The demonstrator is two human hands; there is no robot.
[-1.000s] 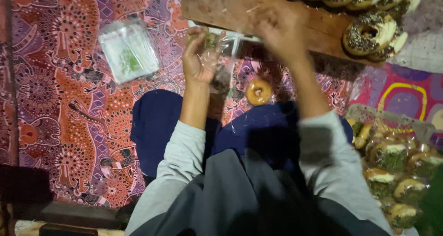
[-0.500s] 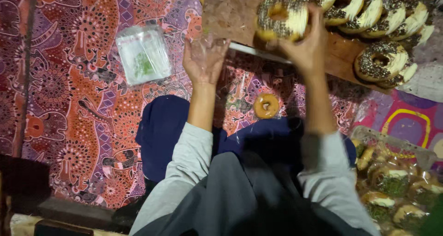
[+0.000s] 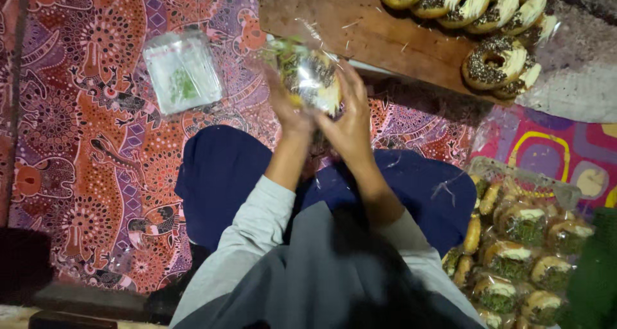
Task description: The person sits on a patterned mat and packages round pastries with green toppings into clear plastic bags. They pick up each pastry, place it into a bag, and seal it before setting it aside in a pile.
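Clear plastic bag (image 3: 302, 65) with a doughnut (image 3: 316, 79) sits gripped between left hand (image 3: 286, 107) and right hand (image 3: 350, 120).

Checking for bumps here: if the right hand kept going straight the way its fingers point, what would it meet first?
The right hand points up the picture, past the bagged doughnut it holds. Next in that line is probably the wooden board, on its bare part, though depth is unclear.

clear bag (image 3: 308, 72) in hands, clear packets (image 3: 182, 70) left
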